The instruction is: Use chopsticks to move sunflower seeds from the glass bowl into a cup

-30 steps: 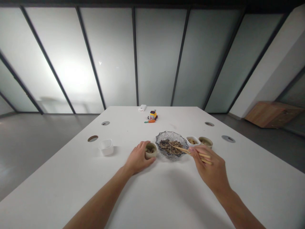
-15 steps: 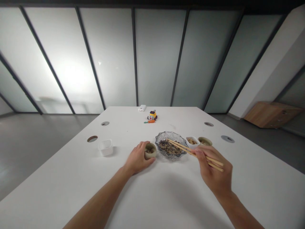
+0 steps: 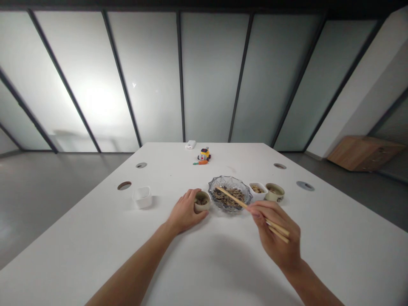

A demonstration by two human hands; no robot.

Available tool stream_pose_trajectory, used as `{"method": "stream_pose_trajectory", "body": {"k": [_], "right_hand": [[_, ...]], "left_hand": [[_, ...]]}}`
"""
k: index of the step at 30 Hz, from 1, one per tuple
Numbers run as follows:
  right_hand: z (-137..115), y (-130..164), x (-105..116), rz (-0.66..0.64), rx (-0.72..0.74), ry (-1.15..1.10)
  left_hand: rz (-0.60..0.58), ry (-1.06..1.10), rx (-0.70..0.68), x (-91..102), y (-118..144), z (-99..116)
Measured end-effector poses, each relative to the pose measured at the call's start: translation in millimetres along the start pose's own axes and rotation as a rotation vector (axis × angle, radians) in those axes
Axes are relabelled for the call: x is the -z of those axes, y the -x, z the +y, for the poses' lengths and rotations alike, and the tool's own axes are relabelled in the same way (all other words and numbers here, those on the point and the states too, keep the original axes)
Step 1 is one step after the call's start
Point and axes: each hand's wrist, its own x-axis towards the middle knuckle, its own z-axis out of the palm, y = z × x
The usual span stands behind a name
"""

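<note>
Evidently a sorting of mixed seeds from the glass bowl [image 3: 230,196] into smaller dishes is under way and only partly done. The small beige cup [image 3: 202,201] is gripped at its near-left side by the left hand [image 3: 184,212], whose fingers are curled around its wall; a few dark seeds can be seen inside it, well short of filling it. A pair of wooden chopsticks [image 3: 251,209] is held in the right hand [image 3: 276,233], the fingers closed about the upper shafts, with the tips reaching over the left part of the glass bowl; whether a seed is pinched between the tips cannot be told. The glass bowl stands on the white worktop [image 3: 95,238] just right of the beige cup and is judged to be still well stocked with a dark and pale mixture, so most of the work appears to be left. Just right of the bowl a small white dish [image 3: 258,190] and a second beige cup [image 3: 274,192] are set, each holding some pale pieces. An empty-looking white container [image 3: 141,196] stands apart on the left, and a toy vehicle [image 3: 204,154] with a small white box [image 3: 190,144] lies at the far edge.
</note>
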Motion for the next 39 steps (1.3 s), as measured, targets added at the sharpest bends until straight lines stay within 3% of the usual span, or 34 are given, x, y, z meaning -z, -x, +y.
{"method": "stream_pose_trajectory", "body": {"k": [8,18,23,30,35,39], "right_hand": [[41,0,4,-0.082,-0.006,0.144],[42,4,-1,-0.143,-0.087,0.043],[43,4,0,-0.105,-0.086,0.063],[21,-4,6,0.005,-0.073,0.03],[-4,-8,7,-0.094,-0.078,-0.132],[-10,-9,6,-0.19,-0.07,-0.217]], "left_hand": [[-0.003,0.002,0.002,-1.8,2,-4],[-0.007,0.002,0.004,-0.6,1,-4],[-0.01,0.001,0.013,-0.2,2,-4],[-0.022,-0.003,0.027,2.0,1,0],[-0.026,-0.006,0.02,3.0,0,2],[-0.016,0.007,0.007,1.9,-1,4]]}}
